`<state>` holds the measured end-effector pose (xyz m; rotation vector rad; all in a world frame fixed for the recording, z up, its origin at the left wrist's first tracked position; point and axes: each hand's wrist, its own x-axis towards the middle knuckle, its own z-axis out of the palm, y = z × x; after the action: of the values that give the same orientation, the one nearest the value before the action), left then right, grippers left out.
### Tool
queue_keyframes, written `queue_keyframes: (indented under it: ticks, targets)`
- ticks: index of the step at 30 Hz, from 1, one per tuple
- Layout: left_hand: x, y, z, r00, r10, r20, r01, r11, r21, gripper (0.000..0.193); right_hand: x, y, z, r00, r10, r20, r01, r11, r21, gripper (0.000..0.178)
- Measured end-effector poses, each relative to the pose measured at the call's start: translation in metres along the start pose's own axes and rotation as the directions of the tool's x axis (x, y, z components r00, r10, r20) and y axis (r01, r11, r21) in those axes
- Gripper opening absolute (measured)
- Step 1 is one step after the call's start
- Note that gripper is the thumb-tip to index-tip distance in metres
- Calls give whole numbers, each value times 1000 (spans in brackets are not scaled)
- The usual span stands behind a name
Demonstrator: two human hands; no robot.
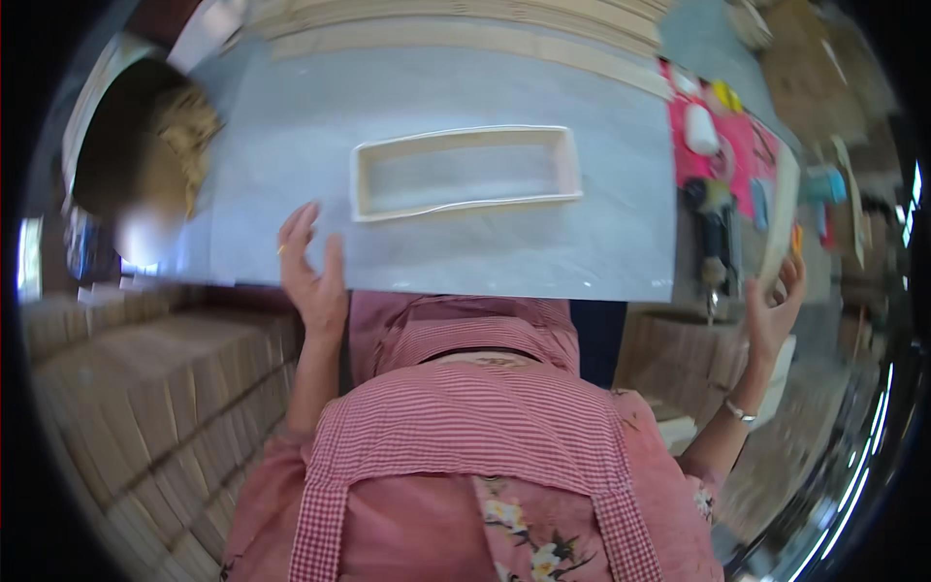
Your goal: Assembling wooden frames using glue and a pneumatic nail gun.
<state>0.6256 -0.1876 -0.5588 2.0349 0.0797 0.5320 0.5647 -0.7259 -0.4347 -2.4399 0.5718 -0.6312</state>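
A pale rectangular wooden frame lies on the grey-blue work surface in front of me. My left hand hovers at the surface's near edge, left of the frame and apart from it. Its fingers are spread and hold nothing. Far to the right, my right hand has its thumb and fingers closed around the near end of a long pale wooden strip. Beside that strip lies a dark hand tool with a metal tip, blurred.
Long pale strips lie along the far edge. On the right, a pink cloth carries a white bottle and a yellow item. Wooden pieces are stacked at lower left. A blurred person is at the left.
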Motion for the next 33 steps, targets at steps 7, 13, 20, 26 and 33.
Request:
queue_keyframes:
  ticks: [7,13,20,26,33]
  targets:
    - [8,72,-4,761,-415,499,646,407,-646,41,-29,-187,138,316,-798,513,712,557,428,90]
    - [1,48,-20,759,-521,391,576,257,-776,35,-2,-196,182,226,-827,514,818,448,361,84]
    - [15,10,-21,854,-491,170,481,624,-616,29,32,-201,207,201,-881,428,860,368,353,79]
    - [9,1,-9,960,-261,100,263,965,-8,27,35,-195,209,211,-846,490,843,411,346,75]
    - [15,13,4,972,-198,125,176,970,168,25,31,-180,211,237,-789,567,816,479,325,71]
